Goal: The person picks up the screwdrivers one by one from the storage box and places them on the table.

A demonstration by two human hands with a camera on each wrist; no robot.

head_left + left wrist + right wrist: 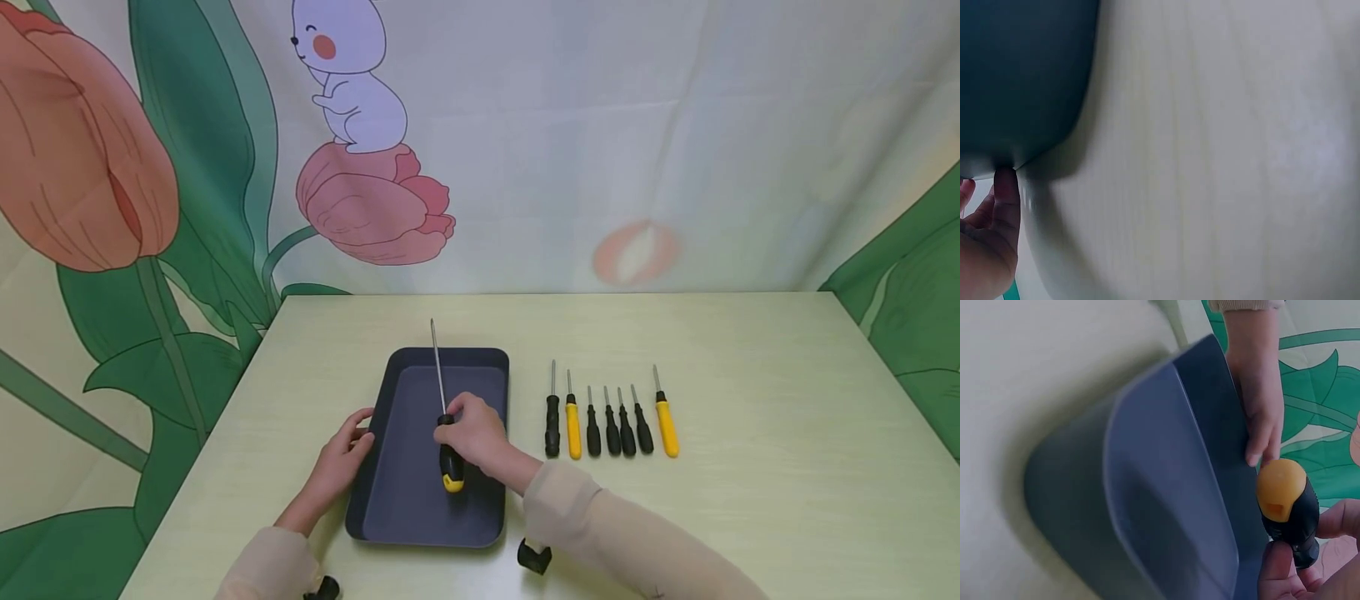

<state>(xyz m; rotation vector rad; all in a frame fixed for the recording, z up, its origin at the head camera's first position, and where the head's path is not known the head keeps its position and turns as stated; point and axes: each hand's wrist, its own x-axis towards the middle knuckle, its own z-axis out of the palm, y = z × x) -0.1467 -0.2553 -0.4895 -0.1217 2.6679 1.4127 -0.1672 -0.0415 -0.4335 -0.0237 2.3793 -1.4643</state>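
My right hand (477, 431) pinches a large screwdriver (452, 467) near the top of its black handle. The yellow-capped handle end points toward me, and the long metal shaft points away past the tray's far rim. Seen from the right wrist, thumb and fingers press on the black part of the handle below the yellow cap (1282, 487). A dark grey-blue rectangular tray (405, 500) lies under the screwdriver. The left hand (339, 457) rests its thumb and fingertips against the tray's left side; in the left wrist view the thumb (1006, 206) touches the outer wall.
To the right of the tray, several smaller screwdrivers (613, 433) lie in a row, some with black handles, others yellow (667, 429). The pale wooden table (787, 458) ends at a printed curtain (562, 150) with flowers behind it.
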